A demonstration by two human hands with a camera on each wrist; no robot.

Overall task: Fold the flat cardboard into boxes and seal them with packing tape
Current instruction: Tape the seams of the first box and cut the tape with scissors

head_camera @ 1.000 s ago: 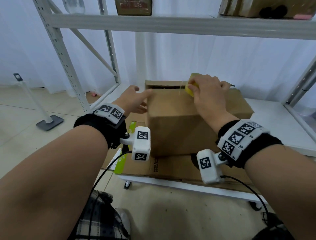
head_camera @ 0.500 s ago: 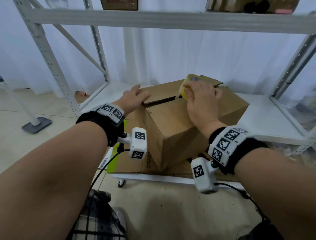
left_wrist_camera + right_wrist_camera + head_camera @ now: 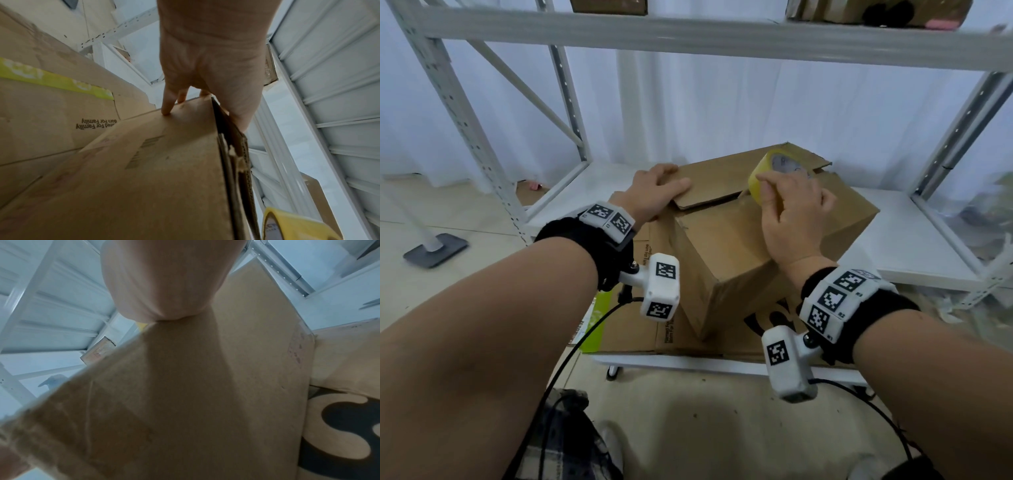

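White shelving rack (image 3: 709,32) frames a brown cardboard box (image 3: 726,260), top flaps partly raised, standing on flattened cardboard (image 3: 635,318) on the low shelf. Left hand (image 3: 654,192) presses flat, fingers extended, on a flap; right hand (image 3: 791,219) grips a yellow tape roll (image 3: 760,173) atop the box.

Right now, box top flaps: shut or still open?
Partly open: the flap under the left hand sits raised, a dark gap beneath it.
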